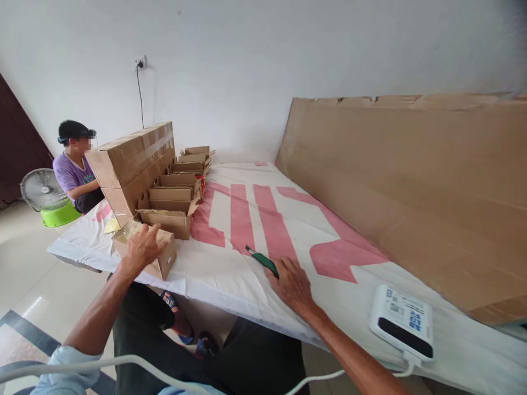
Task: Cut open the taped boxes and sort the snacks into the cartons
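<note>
My right hand (291, 282) is wrapped round a green utility knife (264, 264), whose tip points forward and left, over or on the cloth. On the left, my left hand (144, 249) is over the top of a small cardboard box (167, 258), fingers apart and slightly bent. Whether its fingertips press on the box cannot be made out. Clear tape or film shines on the top of this box. Just beyond it stands an open cardboard box (167, 222) with its flaps up, first in a row of several open boxes.
Stacked taped cartons (127, 159) stand behind the open boxes. A large cardboard sheet (391, 181) leans on the wall at right. A white device (401, 321) with a cable lies on the cloth-covered table (214, 274). Another person (74, 170) crouches by a fan (45, 189) at left.
</note>
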Available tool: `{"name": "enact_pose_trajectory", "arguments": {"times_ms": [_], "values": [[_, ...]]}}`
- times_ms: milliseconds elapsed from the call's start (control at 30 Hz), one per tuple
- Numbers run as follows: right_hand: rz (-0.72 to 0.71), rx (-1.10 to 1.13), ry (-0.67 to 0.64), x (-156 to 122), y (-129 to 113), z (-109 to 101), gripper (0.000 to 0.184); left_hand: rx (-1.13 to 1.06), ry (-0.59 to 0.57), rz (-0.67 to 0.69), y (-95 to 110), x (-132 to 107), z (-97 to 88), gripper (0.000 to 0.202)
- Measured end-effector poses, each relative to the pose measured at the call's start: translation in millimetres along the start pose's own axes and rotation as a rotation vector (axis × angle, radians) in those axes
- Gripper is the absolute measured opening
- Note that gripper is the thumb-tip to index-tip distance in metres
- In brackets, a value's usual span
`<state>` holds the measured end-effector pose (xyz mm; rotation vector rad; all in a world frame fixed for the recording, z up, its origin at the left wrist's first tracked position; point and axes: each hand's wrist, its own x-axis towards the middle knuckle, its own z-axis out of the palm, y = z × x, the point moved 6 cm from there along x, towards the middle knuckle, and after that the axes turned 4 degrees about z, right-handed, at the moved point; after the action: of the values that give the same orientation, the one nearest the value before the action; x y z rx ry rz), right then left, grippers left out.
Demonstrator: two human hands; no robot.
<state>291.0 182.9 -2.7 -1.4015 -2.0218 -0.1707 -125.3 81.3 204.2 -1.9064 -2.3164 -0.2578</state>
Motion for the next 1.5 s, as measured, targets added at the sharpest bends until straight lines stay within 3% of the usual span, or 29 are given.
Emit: {"name": "enact_pose_trajectory", "arguments": {"times_ms": [100, 167, 233, 333, 433, 533, 667, 800, 900, 1067, 1167, 1267, 1367, 1500], "values": [[0.017, -0.006, -0.015, 1.8, -0.2, 0.1, 0.023, 0.057, 0.105, -0.167, -47.9, 3.2, -32.8, 0.061], [0.013, 0.007, -0.015, 3.7, -1.7, -1.0, 0.022, 0.049, 0.128, -0.329, -87.3, 4.0, -42.3, 0.065], [0.009, 0.016, -0.011, 5.6, -3.3, -2.3, 0.020, -0.088, 0.086, -0.381, -114.1, 5.0, -35.1, 0.063], [0.017, 0.019, -0.010, 7.3, -4.7, -3.2, 0.018, -0.282, 0.066, -0.325, -126.1, 3.1, -13.8, 0.053], [0.026, 0.010, -0.020, 7.4, -4.7, -2.6, 0.020, -0.311, 0.155, -0.302, -119.9, -7.2, 0.6, 0.050], [0.031, -0.002, -0.033, 7.0, -3.2, -2.0, 0.020, -0.400, 0.194, -0.242, -99.8, -20.0, 12.3, 0.054], [0.032, -0.010, -0.041, 6.4, -1.9, -2.3, 0.018, -0.700, 0.123, -0.123, -61.7, -35.4, 30.9, 0.064], [0.036, -0.011, -0.044, 6.1, -1.8, -1.3, 0.021, -0.938, 0.058, -0.095, -33.0, -43.6, 45.3, 0.070], [0.034, -0.013, -0.051, 5.5, -1.5, -0.9, 0.022, -1.014, 0.056, -0.106, -25.6, -41.5, 49.4, 0.070], [0.023, 0.005, -0.009, 5.4, -6.8, -9.7, 0.024, -1.066, 0.047, -0.132, -29.9, -33.6, 51.3, 0.067], [0.022, 0.141, 0.054, 11.4, -26.4, -20.0, 0.029, -1.071, 0.045, -0.135, -32.3, -31.5, 50.8, 0.061], [0.068, 0.482, 0.073, 25.1, -60.3, -28.8, 0.038, -1.071, 0.059, -0.129, -32.0, -30.5, 47.9, 0.052], [0.109, 0.781, 0.007, 43.3, -102.3, -34.9, 0.045, -1.051, 0.058, -0.123, -30.7, -28.7, 44.0, 0.046], [0.072, 0.886, -0.072, 61.1, -144.9, -43.3, 0.049, -0.987, 0.040, -0.122, -29.3, -24.3, 38.5, 0.044]]}}
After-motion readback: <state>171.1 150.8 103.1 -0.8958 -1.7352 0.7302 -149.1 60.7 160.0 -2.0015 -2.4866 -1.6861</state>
